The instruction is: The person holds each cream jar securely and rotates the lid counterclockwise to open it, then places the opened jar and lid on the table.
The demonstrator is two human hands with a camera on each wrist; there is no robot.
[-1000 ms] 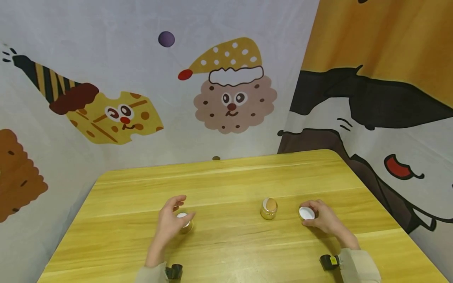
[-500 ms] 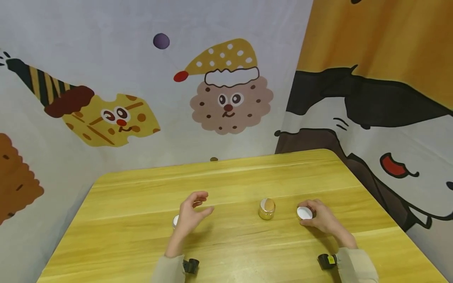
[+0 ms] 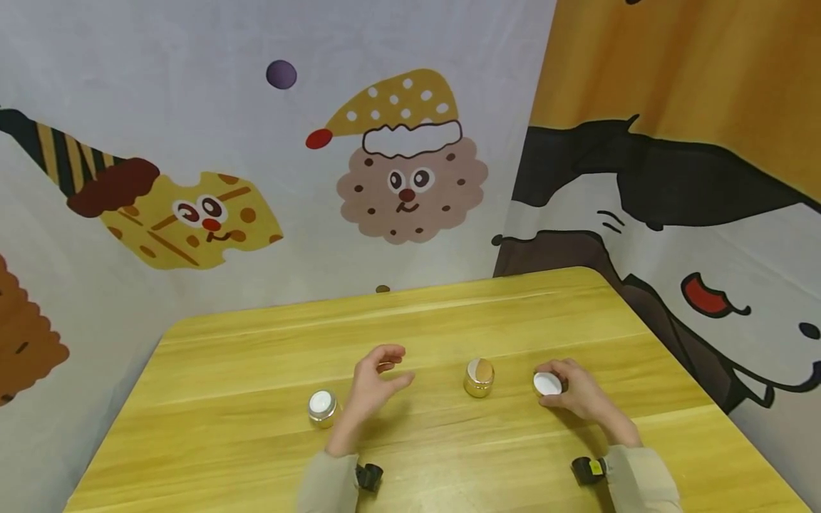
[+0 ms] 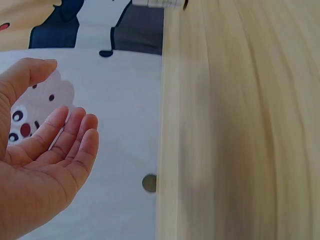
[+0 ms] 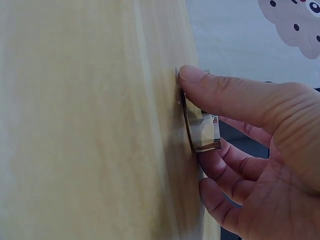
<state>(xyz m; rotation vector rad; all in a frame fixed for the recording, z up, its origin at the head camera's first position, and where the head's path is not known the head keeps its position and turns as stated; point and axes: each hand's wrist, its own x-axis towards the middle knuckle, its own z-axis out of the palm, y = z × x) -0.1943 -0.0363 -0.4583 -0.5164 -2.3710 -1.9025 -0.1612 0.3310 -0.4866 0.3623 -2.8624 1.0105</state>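
My left hand (image 3: 374, 390) hangs over the table with thumb and fingers spread and nothing between them. To its left stands a small gold jar (image 3: 322, 409) with a round white top. On its other side a second gold jar (image 3: 479, 378) stands with a shiny gold lid on. At the right, my right hand (image 3: 582, 394) pinches a gold jar lid (image 3: 547, 384) between thumb and fingers, its white inside facing up. Seen from the right wrist, the mirror-like side of this lid (image 5: 206, 134) shows between the thumb and fingers, right at the tabletop.
All of this is on a wood-grain table (image 3: 423, 456) with rounded far corners. Behind it hangs a cloth backdrop (image 3: 244, 142) printed with cartoon figures. A small black camera (image 3: 370, 477) is strapped at the left wrist and another camera (image 3: 586, 470) at the right.
My left hand has moved right, away from the white-topped jar, which now shows whole. The right hand keeps its grip on the lid. The head view has turned slightly right.
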